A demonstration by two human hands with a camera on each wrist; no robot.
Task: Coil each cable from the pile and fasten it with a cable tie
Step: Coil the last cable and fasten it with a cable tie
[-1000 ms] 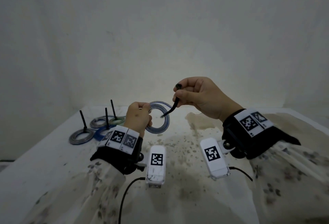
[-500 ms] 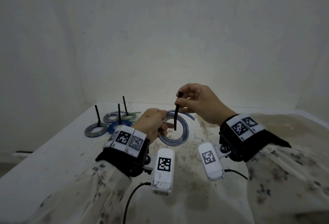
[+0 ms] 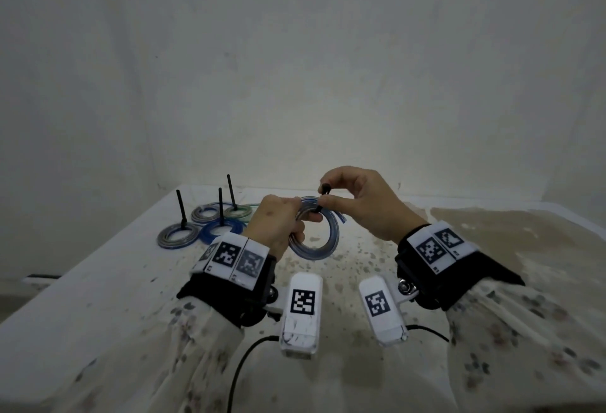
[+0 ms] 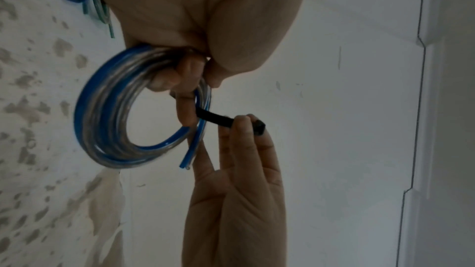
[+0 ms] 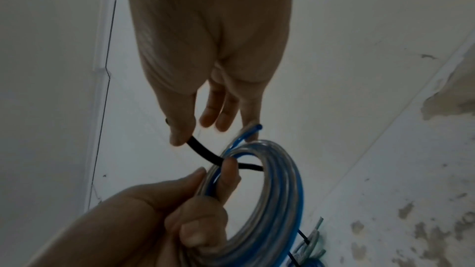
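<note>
My left hand (image 3: 278,222) grips a coiled blue and clear cable (image 3: 323,248) (image 4: 102,113) (image 5: 277,200) above the table, fingers curled through the ring. My right hand (image 3: 357,206) pinches a black cable tie (image 3: 323,197) (image 4: 216,119) (image 5: 203,150) near its head. The tie's strap passes through the top of the coil, beside my left fingertips (image 5: 228,170). The cable's cut ends (image 4: 186,161) stick out by the tie.
Several tied coils (image 3: 178,235), grey, blue and green, lie at the table's far left with black tie tails standing up. The stained white table (image 3: 360,255) meets a white wall behind. Wrist cameras and a black lead hang below my wrists.
My right hand has brought the tie from a slanted hold beside the coil up to the coil's top, with the strap now threaded through. Both hands have moved closer together.
</note>
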